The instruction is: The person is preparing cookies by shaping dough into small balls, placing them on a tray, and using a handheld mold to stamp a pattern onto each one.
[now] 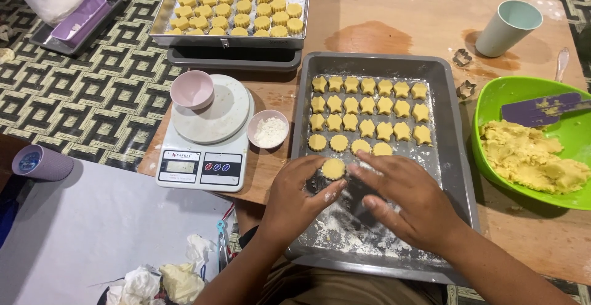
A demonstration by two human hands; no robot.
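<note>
left hand point(301, 194) grip: pinching round dough piece point(333, 168) | right hand point(403, 200) grip: cupped over dark mould, touching | piece over grey tray point(452, 157) near edge, just below cookie rows point(369, 111)

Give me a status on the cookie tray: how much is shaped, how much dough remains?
Done: the far tray is full of round cookies, and the near grey tray holds three rows of star cookies plus a started fourth row of round ones. In hand: the left hand holds a round dough piece; the right hand is beside it. Left: the tray's floured front half is unfilled, and the green bowl holds a heap of dough.
</note>
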